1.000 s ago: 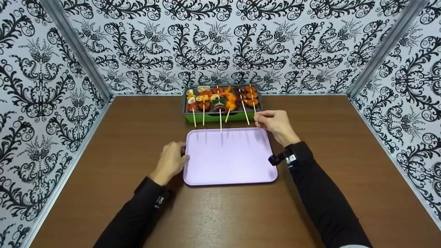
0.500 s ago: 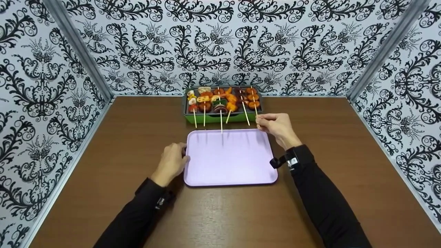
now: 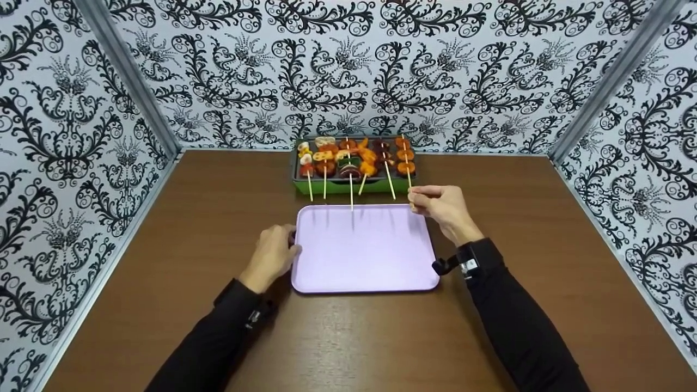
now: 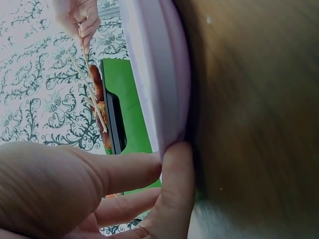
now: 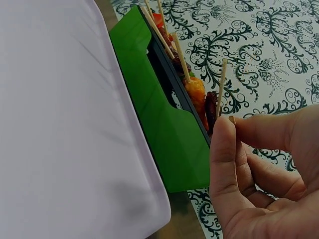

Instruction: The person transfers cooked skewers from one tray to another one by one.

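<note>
My right hand (image 3: 445, 212) pinches the bare stick end of a skewer (image 3: 405, 155) with orange-brown round slices, between thumb and forefinger. Its food is over the right end of a green tabletop grill (image 3: 337, 188); whether it touches the dark plate, I cannot tell. The right wrist view shows only the stick's tip (image 5: 232, 119) at the fingertips. A lilac tray (image 3: 365, 261) lies flat in front of the grill. My left hand (image 3: 269, 255) holds its left edge, and the left wrist view shows thumb and fingers (image 4: 177, 174) pinching the rim.
Several other skewers lie on the grill, among them one with dark pieces (image 3: 385, 158) beside the held one. Their sticks stick out over the front, and the middle stick (image 3: 351, 196) reaches the tray's back edge. Patterned walls (image 3: 348, 71) enclose the wooden table (image 3: 218, 190).
My right hand has drawn slightly back and to the right, and the pinched skewer has shifted with it. My left hand and the tray have stayed in place.
</note>
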Available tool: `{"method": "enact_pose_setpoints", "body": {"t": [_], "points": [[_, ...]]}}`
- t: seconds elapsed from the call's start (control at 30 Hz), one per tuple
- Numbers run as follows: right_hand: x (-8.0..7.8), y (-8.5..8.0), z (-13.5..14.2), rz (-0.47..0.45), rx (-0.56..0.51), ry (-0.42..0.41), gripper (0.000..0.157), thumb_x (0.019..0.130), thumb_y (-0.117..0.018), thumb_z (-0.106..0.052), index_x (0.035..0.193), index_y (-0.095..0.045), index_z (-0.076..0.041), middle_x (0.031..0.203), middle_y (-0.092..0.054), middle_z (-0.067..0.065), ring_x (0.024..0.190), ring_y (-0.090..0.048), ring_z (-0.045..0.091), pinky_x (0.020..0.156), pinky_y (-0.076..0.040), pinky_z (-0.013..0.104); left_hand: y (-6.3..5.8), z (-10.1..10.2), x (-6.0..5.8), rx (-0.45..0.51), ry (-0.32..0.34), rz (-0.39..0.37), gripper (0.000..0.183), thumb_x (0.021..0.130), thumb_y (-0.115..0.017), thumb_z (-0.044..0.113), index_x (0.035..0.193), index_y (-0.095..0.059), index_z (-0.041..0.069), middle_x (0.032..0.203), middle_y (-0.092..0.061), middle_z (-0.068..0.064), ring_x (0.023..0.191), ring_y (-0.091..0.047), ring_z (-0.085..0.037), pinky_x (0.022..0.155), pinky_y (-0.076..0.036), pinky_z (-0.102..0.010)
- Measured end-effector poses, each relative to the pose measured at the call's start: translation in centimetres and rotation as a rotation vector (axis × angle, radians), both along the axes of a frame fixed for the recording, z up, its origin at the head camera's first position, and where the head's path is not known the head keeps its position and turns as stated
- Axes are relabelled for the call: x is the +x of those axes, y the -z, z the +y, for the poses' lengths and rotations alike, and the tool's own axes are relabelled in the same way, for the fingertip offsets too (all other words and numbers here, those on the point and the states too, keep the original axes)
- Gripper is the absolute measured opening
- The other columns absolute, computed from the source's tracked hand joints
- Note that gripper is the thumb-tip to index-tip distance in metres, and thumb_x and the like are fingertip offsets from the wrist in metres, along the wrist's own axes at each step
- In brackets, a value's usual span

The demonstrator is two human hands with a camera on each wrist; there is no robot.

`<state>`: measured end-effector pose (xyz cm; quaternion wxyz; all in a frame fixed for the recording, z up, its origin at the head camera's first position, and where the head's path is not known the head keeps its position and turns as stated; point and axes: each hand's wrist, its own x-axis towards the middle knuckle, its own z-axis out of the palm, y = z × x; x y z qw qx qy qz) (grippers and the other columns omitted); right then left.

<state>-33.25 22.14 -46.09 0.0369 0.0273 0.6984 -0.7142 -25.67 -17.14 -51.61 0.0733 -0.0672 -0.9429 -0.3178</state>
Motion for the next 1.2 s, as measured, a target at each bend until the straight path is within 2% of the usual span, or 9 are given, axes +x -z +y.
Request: {"method": "enact_pose_setpoints", "body": {"t": [0.13, 0.3, 0.37, 0.53, 0.6, 0.67, 0.83, 0.9, 1.2], "points": [[0.4, 0.0, 0.3, 0.005, 0.007, -0.007, 0.045, 0.105, -0.082, 0.002, 0.144, -0.069, 0.021, 0.096, -0.085, -0.003, 0.079, -0.079, 0.008, 0.081, -0.072, 0.022, -1.6, 0.3, 0.8, 0.018, 0.0, -0.057, 0.042, 0.099, -0.08, 0.0, 0.14, -0.076, -0.012, 0.11, -0.081, -0.025, 0.108, -0.077, -0.044, 0.095, -0.067, -0.06], [1.1, -0.1, 0.6, 0.002, 0.033, -0.017, 0.046, 0.106, -0.081, 0.0, 0.145, -0.068, 0.022, 0.095, -0.085, 0.001, 0.078, -0.078, 0.007, 0.079, -0.071, 0.021, 1.6, -0.5, -1.2, 0.003, -0.009, -0.028, 0.045, 0.096, -0.082, 0.003, 0.139, -0.077, -0.011, 0.102, -0.081, -0.018, 0.098, -0.076, -0.038, 0.083, -0.065, -0.047], [1.4, -0.2, 0.8, 0.0, 0.044, -0.023, 0.047, 0.107, -0.081, 0.0, 0.145, -0.067, 0.022, 0.096, -0.086, 0.002, 0.079, -0.079, 0.008, 0.08, -0.071, 0.022, 1.8, -0.6, -1.3, 0.001, -0.001, -0.012, 0.044, 0.096, -0.083, 0.004, 0.138, -0.078, -0.009, 0.101, -0.08, -0.017, 0.097, -0.075, -0.036, 0.081, -0.064, -0.044], [2.4, -0.3, 1.0, -0.007, 0.054, -0.05, 0.048, 0.107, -0.08, 0.001, 0.146, -0.065, 0.024, 0.097, -0.086, 0.001, 0.083, -0.08, 0.008, 0.082, -0.072, 0.022, -0.4, 0.0, 0.0, 0.018, -0.002, -0.048, 0.042, 0.1, -0.082, 0.003, 0.139, -0.077, -0.009, 0.106, -0.079, -0.02, 0.102, -0.075, -0.039, 0.088, -0.066, -0.051], [2.9, -0.4, 1.0, -0.009, 0.064, -0.063, 0.047, 0.107, -0.079, 0.002, 0.146, -0.064, 0.025, 0.096, -0.086, 0.0, 0.084, -0.08, 0.008, 0.082, -0.072, 0.023, -0.1, 0.1, -0.2, 0.023, -0.014, -0.051, 0.042, 0.1, -0.082, 0.002, 0.14, -0.077, -0.009, 0.105, -0.079, -0.02, 0.1, -0.075, -0.039, 0.086, -0.066, -0.051], [3.4, -0.5, 1.1, -0.012, 0.077, -0.074, 0.048, 0.106, -0.078, 0.003, 0.147, -0.063, 0.025, 0.098, -0.086, 0.001, 0.084, -0.081, 0.009, 0.082, -0.072, 0.023, 1.6, -0.5, -1.2, 0.013, -0.001, -0.036, 0.043, 0.1, -0.084, 0.005, 0.141, -0.077, -0.008, 0.103, -0.079, -0.017, 0.096, -0.074, -0.036, 0.081, -0.065, -0.046], [4.3, -0.5, 1.4, -0.012, 0.108, -0.1, 0.045, 0.106, -0.078, 0.004, 0.145, -0.065, 0.024, 0.104, -0.085, 0.008, 0.085, -0.081, 0.011, 0.083, -0.073, 0.024, -0.1, -0.2, -0.3, 0.011, 0.006, -0.033, 0.042, 0.1, -0.082, 0.003, 0.141, -0.076, -0.009, 0.103, -0.079, -0.019, 0.097, -0.074, -0.036, 0.084, -0.066, -0.048], [4.8, -0.3, 1.5, -0.009, 0.116, -0.108, 0.043, 0.106, -0.077, 0.005, 0.143, -0.066, 0.024, 0.103, -0.084, 0.008, 0.085, -0.081, 0.011, 0.082, -0.073, 0.025, -2.3, 0.6, 1.0, 0.021, -0.009, -0.044, 0.042, 0.1, -0.08, -0.001, 0.14, -0.076, -0.012, 0.104, -0.079, -0.022, 0.1, -0.075, -0.039, 0.088, -0.067, -0.053], [7.2, 0.9, 1.0, -0.014, 0.148, -0.157, 0.035, 0.106, -0.077, 0.005, 0.135, -0.068, 0.021, 0.098, -0.079, 0.006, 0.083, -0.079, 0.013, 0.08, -0.073, 0.026, -2.3, 0.6, 1.4, 0.023, -0.013, -0.055, 0.041, 0.101, -0.079, -0.002, 0.14, -0.075, -0.012, 0.105, -0.079, -0.021, 0.103, -0.075, -0.039, 0.093, -0.066, -0.056]]}}
